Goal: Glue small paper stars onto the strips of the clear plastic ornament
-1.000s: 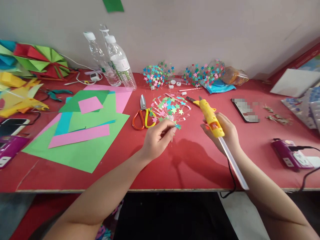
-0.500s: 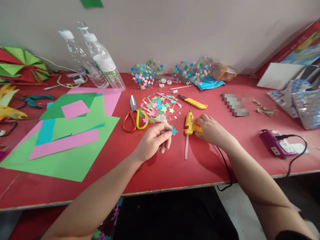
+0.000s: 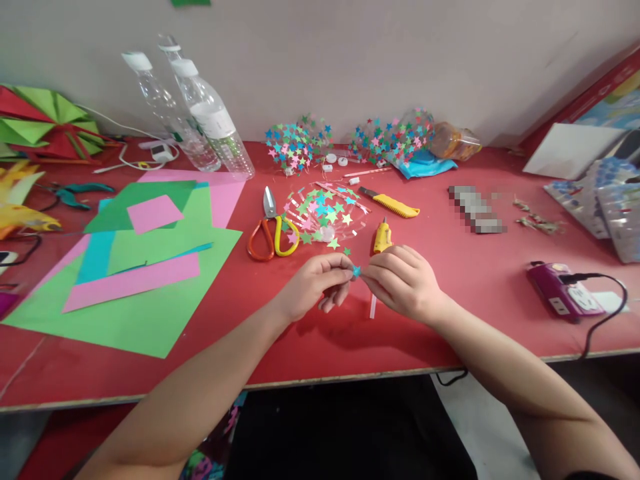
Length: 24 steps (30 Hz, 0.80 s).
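Between my two hands is a small blue paper star. My left hand pinches it from one side, its lower fingers curled loosely. From the other side, the fingertips of my right hand are pressed together at the star's edge. Partly hidden behind the right hand, a yellow glue gun lies on the table with its clear glue stick pointing toward me. Just beyond my hands sits a clear plastic piece covered with coloured stars. Scissors with red and yellow handles lie left of it.
A yellow utility knife lies behind the glue gun. Coloured paper sheets spread at left, with plastic bottles behind. Star-covered clear pieces stand by the wall. At right are a purple power strip and a blurred-out phone.
My right hand has set the glue gun down on the table, let go of it, and moved left to the blue star. My left hand has kept its pinch on the star.
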Tool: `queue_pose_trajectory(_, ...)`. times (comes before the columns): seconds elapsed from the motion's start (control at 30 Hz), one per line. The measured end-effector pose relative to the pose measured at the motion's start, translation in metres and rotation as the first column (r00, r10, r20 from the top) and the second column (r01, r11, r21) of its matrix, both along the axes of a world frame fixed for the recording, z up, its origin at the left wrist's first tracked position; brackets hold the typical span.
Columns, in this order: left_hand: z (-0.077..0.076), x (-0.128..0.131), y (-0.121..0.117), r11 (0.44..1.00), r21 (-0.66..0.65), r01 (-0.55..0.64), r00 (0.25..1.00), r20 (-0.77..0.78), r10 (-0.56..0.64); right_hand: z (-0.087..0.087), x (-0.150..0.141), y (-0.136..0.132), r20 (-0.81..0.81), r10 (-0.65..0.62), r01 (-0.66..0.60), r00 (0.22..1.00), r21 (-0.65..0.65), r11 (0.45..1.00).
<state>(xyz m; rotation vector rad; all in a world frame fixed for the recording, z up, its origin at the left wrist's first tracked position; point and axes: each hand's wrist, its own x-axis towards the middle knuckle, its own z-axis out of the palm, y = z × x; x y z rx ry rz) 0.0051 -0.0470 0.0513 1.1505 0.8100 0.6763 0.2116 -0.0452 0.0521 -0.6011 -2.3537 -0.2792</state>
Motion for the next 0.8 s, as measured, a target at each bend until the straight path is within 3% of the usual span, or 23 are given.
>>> queue_pose_trajectory(0.1, 0.001, 0.000, -0.003, 0.997, 0.074, -0.025, 0.999, -0.038, 0.028, 0.002, 0.001, 0.002, -0.034, 0.019, -0.020, 0.999, -0.027, 0.999)
queue_pose_trajectory(0.17, 0.002, 0.000, -0.006, 0.963, 0.244, -0.115, 0.986, -0.093, 0.142, 0.006, 0.001, 0.005, -0.112, 0.009, -0.021, 0.994, -0.101, 0.995)
queue_pose_trajectory(0.27, 0.002, -0.001, -0.010, 0.807, 0.552, -0.210, 0.923, -0.161, 0.351, 0.015, 0.000, 0.013, -0.233, -0.076, -0.005, 0.970, -0.330, 0.944)
queue_pose_trajectory(0.33, 0.001, -0.002, -0.011, 0.734, 0.653, -0.186, 0.886, -0.211, 0.412, 0.022, -0.001, 0.022, -0.248, -0.118, -0.016, 0.962, -0.479, 0.878)
queue_pose_trajectory(0.47, -0.002, -0.003, -0.007, 0.675, 0.731, -0.098, 0.821, -0.324, 0.470, 0.027, -0.005, 0.036, -0.200, -0.113, -0.036, 0.973, -0.619, 0.784)
queue_pose_trajectory(0.8, -0.005, -0.005, -0.004, 0.577, 0.815, -0.047, 0.737, -0.362, 0.571, 0.020, -0.014, 0.030, -0.231, -0.132, -0.072, 0.964, -0.706, 0.705)
